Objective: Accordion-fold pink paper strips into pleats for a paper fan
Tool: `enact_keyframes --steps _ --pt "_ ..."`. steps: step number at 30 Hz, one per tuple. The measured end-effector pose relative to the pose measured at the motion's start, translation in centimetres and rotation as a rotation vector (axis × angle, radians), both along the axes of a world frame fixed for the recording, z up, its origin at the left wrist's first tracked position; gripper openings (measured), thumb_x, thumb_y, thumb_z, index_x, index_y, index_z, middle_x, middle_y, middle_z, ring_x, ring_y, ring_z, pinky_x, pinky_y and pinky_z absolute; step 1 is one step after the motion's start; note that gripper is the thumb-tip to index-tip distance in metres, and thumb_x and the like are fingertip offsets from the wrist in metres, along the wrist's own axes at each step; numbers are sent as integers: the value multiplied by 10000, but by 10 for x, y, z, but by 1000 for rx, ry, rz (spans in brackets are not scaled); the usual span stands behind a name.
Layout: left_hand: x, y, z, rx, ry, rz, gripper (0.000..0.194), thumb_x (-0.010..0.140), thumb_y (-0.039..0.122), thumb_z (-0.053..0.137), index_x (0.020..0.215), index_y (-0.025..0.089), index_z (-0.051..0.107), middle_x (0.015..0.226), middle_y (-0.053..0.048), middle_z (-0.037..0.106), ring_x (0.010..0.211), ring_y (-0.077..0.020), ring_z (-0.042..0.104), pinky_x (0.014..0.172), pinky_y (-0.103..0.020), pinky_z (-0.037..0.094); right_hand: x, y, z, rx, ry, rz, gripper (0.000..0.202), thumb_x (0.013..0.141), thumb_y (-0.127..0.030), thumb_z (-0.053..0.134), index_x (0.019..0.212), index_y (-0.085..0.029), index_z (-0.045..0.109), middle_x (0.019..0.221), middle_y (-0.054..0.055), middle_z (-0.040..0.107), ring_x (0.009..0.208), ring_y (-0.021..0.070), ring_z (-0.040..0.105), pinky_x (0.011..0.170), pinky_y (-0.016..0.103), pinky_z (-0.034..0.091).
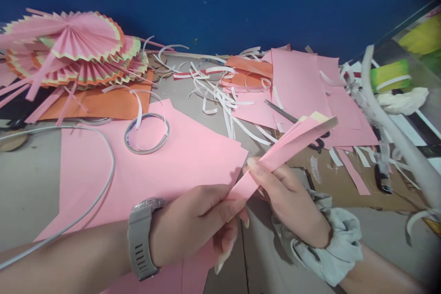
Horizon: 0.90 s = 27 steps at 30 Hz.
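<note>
A narrow folded strip of pink paper (275, 154) with pale yellow layers at its far end slants up to the right between my two hands. My left hand (203, 220), with a grey watch at the wrist, pinches its near end. Further along, my right hand (279, 188) grips the strip near its middle, thumb on top; a pale scrunchie (330, 243) circles that wrist. Beneath my left hand lie large pink paper sheets (144, 179). A grey tape ring (129, 144) rests on them. Scissors (280, 110) lie behind the strip, partly hidden by it.
Pleated pink, yellow and orange paper fans (86, 39) are piled at the back left. White paper strips (223, 101) lie scattered behind my hands. More pink sheets (296, 78) stand at the back right, near a cutter (382, 179). A white cable (112, 161) curves across the left.
</note>
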<state>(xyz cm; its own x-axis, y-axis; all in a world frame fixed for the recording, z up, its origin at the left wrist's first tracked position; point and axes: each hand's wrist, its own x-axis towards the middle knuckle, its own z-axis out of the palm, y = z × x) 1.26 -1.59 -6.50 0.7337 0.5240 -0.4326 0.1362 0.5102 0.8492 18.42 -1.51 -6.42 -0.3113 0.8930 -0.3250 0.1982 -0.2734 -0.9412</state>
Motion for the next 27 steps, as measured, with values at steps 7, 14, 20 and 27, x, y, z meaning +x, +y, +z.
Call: enact_keyframes --steps 7,14,20,27 --pt "0 0 3 30 24 -32 293 925 374 304 789 165 458 504 39 508 425 -80 480 508 -199 411 5 0 -4 42 -90 -125 379 881 -435 406 582 -205 444 556 -35 451 519 114 455 520 246 390" --pt "2 -4 0 47 -32 -5 304 926 372 303 790 158 471 558 6 541 482 -95 536 538 -214 463 -3 -3 3 9 11 263 311 815 -429 530 630 -183 490 591 -28 475 548 107 466 494 221 356" --pt "0 -4 -1 76 11 -69 347 925 364 300 715 154 480 534 4 536 505 -99 529 594 -225 456 -4 -4 2 -69 134 205 366 913 -368 368 610 -179 451 575 -26 475 563 99 486 560 223 383" --pt "-6 2 -8 -31 -12 -122 270 907 373 371 805 156 496 508 29 529 419 -69 488 466 -167 408 17 7 -11 -77 126 -180 335 840 -457 478 626 -202 438 588 -41 352 529 108 333 500 249 308"
